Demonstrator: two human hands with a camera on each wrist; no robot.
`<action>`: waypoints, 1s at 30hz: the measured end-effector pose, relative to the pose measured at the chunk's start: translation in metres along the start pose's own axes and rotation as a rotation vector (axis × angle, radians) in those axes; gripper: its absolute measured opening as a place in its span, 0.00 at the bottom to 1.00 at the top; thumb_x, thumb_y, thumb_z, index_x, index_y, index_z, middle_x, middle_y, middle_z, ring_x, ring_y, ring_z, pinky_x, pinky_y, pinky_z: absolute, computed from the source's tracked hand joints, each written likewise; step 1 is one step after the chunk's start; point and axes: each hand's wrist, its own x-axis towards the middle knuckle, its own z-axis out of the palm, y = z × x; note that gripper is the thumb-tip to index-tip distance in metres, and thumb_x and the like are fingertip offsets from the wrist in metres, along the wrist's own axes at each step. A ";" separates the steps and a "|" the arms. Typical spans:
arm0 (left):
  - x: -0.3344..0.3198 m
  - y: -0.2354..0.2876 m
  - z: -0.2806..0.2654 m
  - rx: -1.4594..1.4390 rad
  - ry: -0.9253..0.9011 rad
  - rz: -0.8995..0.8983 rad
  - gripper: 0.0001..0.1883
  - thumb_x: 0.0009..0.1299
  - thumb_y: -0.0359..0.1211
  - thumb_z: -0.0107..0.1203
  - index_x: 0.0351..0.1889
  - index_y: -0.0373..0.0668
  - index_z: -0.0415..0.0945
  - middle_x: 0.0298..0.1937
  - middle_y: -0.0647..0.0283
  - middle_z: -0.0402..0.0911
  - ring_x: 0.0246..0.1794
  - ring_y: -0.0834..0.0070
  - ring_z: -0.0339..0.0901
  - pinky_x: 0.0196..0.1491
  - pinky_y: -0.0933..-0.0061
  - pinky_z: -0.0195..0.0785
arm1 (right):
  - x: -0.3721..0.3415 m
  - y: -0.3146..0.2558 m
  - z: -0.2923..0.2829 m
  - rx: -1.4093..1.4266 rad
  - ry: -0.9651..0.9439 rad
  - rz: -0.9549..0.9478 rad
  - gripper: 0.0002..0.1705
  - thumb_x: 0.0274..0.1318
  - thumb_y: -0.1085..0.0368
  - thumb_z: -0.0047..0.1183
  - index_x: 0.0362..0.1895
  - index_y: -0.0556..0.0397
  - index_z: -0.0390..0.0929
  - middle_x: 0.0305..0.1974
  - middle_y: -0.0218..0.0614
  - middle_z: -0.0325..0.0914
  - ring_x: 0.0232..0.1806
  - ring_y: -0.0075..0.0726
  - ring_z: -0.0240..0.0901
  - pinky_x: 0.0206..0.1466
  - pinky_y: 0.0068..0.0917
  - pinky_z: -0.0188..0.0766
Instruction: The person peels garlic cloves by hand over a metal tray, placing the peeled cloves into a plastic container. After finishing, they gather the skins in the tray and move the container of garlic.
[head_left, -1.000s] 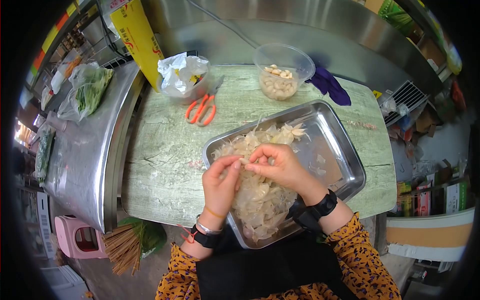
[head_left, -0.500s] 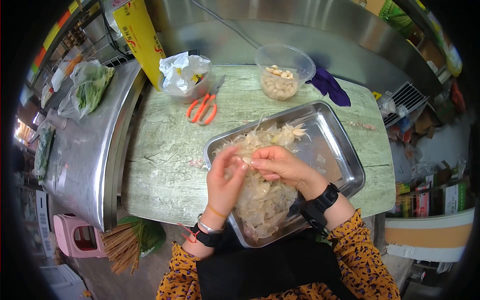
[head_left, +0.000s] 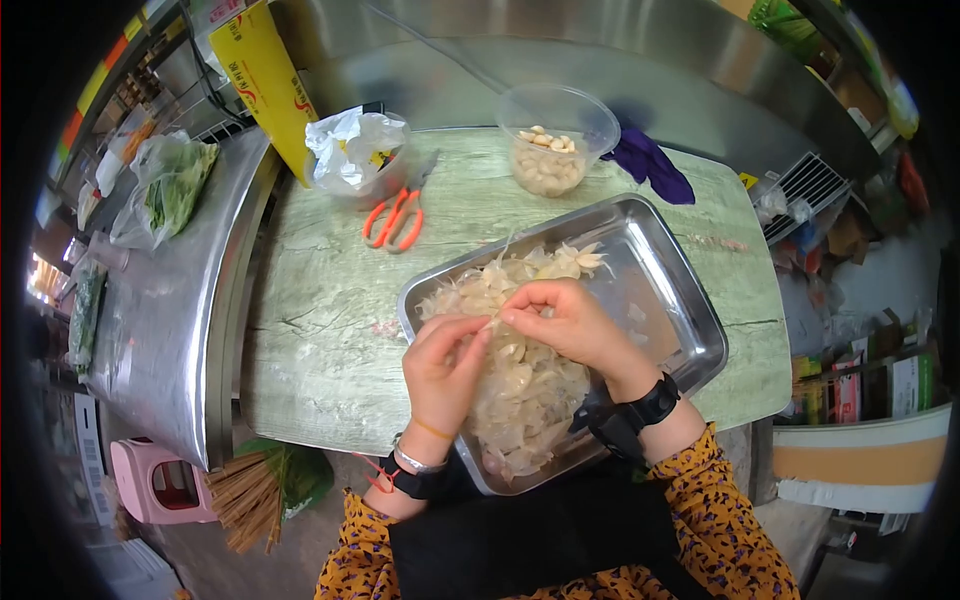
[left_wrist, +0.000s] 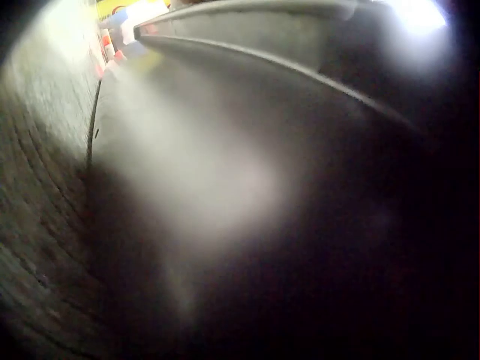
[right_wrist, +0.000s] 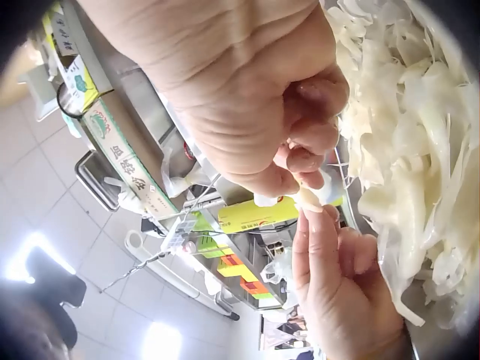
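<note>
Over the steel tray (head_left: 690, 300) my left hand (head_left: 440, 370) and right hand (head_left: 570, 325) meet at the fingertips. Between them is a small pale garlic clove (right_wrist: 307, 199), pinched from both sides in the right wrist view. Thumb and index finger of each hand close on it, while the other fingers curl in. Below lies a heap of papery garlic skins (head_left: 525, 400), filling the left part of the tray. Dark blur covers most of the left wrist view, so the left hand's fingers are hidden there.
Behind the tray stands a clear plastic tub (head_left: 545, 165) of peeled cloves, beside a purple cloth (head_left: 655, 165). Orange-handled scissors (head_left: 395, 222) lie near a plastic bowl (head_left: 365, 185) holding a crumpled white bag. A steel counter (head_left: 175, 290) borders the table on the left.
The fingers shift about the clove: the left fingers spread half a second ago and now draw together at its tip. Both hands stay over the tray; the head view moves slightly.
</note>
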 end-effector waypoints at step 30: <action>-0.007 -0.012 0.000 -0.228 0.030 -0.139 0.05 0.67 0.23 0.57 0.40 0.35 0.79 0.38 0.64 0.77 0.21 0.86 0.68 0.23 0.86 0.60 | 0.001 -0.001 0.010 0.266 -0.018 0.084 0.06 0.59 0.66 0.55 0.35 0.56 0.78 0.25 0.22 0.72 0.23 0.10 0.60 0.23 0.13 0.55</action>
